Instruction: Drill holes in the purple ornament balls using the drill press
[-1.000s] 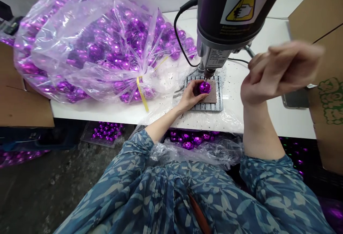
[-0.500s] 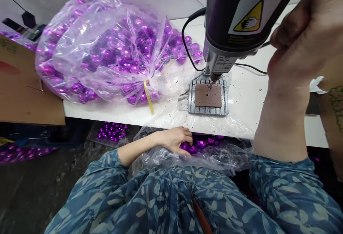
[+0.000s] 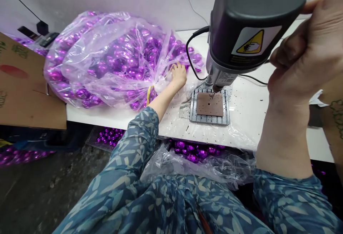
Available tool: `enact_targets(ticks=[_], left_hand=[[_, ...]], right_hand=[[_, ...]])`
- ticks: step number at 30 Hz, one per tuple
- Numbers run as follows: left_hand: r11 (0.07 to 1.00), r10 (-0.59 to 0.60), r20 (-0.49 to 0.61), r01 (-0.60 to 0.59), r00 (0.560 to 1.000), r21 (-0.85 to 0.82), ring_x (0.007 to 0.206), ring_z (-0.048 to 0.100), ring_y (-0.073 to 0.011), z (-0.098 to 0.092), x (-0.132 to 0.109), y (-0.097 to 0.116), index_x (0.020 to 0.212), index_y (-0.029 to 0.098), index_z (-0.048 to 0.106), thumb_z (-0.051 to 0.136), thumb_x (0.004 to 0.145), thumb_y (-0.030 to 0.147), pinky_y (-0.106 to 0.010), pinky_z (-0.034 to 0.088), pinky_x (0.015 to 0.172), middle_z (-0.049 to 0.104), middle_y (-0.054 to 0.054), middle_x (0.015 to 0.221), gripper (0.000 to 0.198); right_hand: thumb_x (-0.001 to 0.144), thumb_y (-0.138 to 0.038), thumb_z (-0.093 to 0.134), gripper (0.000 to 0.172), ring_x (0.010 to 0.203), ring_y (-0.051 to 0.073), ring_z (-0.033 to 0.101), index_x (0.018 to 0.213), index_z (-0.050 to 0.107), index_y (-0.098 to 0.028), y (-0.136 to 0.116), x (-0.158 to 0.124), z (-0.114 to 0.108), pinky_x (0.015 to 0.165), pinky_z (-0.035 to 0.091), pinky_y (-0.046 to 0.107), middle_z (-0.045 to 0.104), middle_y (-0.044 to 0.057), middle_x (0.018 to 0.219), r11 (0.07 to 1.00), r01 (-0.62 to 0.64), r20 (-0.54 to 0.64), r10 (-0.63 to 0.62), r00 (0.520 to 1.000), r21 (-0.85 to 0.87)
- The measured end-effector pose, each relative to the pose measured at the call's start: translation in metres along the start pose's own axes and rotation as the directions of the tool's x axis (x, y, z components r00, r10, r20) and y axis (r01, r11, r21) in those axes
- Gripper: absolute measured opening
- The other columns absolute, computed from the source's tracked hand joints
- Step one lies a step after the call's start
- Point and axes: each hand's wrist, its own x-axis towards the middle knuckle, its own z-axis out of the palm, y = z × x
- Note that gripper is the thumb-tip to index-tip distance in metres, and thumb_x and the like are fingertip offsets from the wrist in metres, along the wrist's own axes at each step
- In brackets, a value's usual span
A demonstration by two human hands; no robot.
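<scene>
My left hand reaches over the table beside the gathered neck of a clear plastic bag filled with shiny purple faceted balls. Its fingers are bent downward near loose purple balls; whatever they grip is hidden. At the right, my right hand is curled round the lever at the side of a black drill press, and the lever is mostly covered by the hand. Below the drill bit, a brown square block with a small hole lies on the slotted metal base.
Dark shavings dot the white table. Under its front edge, more purple balls lie in clear plastic at my lap. A cardboard box stands left; a clear bin of balls sits below. A black cable loops beside the drill.
My left hand has left the balls at my lap and moved up and forward to beside the bag's neck. My right hand stays at the drill press; the view has tilted slightly upward.
</scene>
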Motion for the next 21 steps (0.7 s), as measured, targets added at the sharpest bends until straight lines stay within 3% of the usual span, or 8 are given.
enact_targets(ticks=[2,5,10,12,16,18,21], left_hand=[[0.998,0.023,-0.016,-0.024,1.000,-0.062,0.173,0.028,-0.0465,0.006,0.013,-0.002,0.152,0.010,0.064,0.055,0.100,0.006,-0.071,0.025,0.139,0.041,-0.023,0.181,0.053],[0.976,0.099,-0.047,-0.106,0.994,-0.191,0.172,0.030,-0.0473,0.013,0.021,-0.007,0.148,0.017,0.068,0.063,0.101,0.014,-0.075,0.019,0.139,0.046,-0.021,0.178,0.048],[0.948,0.177,-0.058,-0.186,0.983,-0.260,0.176,0.026,-0.0410,0.023,0.007,-0.017,0.148,0.018,0.066,0.058,0.104,0.017,-0.067,0.010,0.145,0.051,-0.017,0.175,0.044],[0.904,0.205,-0.091,-0.224,0.975,-0.365,0.172,0.033,-0.0407,0.023,-0.011,-0.023,0.141,0.019,0.067,0.065,0.105,0.026,-0.067,0.017,0.144,0.058,-0.018,0.168,0.037],[0.690,0.236,-0.097,-0.237,0.967,-0.684,0.141,0.066,-0.0353,0.015,-0.060,-0.039,0.138,0.020,0.064,0.082,0.096,0.045,-0.060,0.053,0.125,0.071,-0.018,0.147,0.053],[0.557,0.224,0.009,-0.120,0.975,-0.822,0.130,0.073,-0.0313,0.008,-0.085,-0.043,0.144,0.021,0.063,0.080,0.096,0.049,-0.051,0.064,0.110,0.072,-0.017,0.146,0.058],[0.402,0.232,0.195,0.089,0.953,-0.911,0.119,0.079,-0.0286,0.002,-0.113,-0.042,0.152,0.024,0.058,0.069,0.103,0.051,-0.047,0.068,0.096,0.074,-0.016,0.144,0.058]], right_hand=[[0.070,-0.066,0.087,0.051,0.036,0.004,0.021,0.073,0.069,-0.018,0.002,0.000,0.001,0.039,-0.001,0.031,0.017,-0.008,0.048,0.997,0.071,0.002,-0.071,0.997,0.006],[0.074,-0.070,0.082,0.050,0.039,0.002,0.018,0.074,0.069,-0.022,0.002,-0.002,0.002,0.039,0.005,0.029,0.015,-0.007,0.051,0.993,0.101,0.010,-0.101,0.995,-0.057],[0.074,-0.071,0.082,0.051,0.038,0.001,0.019,0.074,0.069,-0.022,0.001,-0.004,0.002,0.039,0.006,0.027,0.021,-0.007,0.048,0.991,0.116,0.006,-0.115,0.993,-0.065],[0.075,-0.065,0.085,0.048,0.037,0.001,0.021,0.073,0.070,-0.020,0.002,-0.004,0.002,0.039,0.006,0.027,0.026,-0.007,0.047,0.993,0.119,0.003,-0.119,0.993,-0.015],[0.077,-0.058,0.086,0.043,0.035,0.001,0.024,0.073,0.069,-0.018,0.004,-0.004,0.002,0.039,0.005,0.028,0.027,-0.008,0.047,0.991,0.129,0.007,-0.129,0.992,0.018],[0.075,-0.061,0.084,0.047,0.035,0.000,0.020,0.072,0.066,-0.018,0.005,-0.005,0.002,0.038,0.002,0.029,0.022,-0.009,0.047,0.990,0.143,0.000,-0.143,0.990,0.006],[0.075,-0.066,0.078,0.051,0.036,0.000,0.023,0.074,0.063,-0.018,0.004,-0.005,0.004,0.039,0.003,0.028,0.019,-0.010,0.049,0.993,0.088,-0.013,-0.089,0.996,-0.074]])
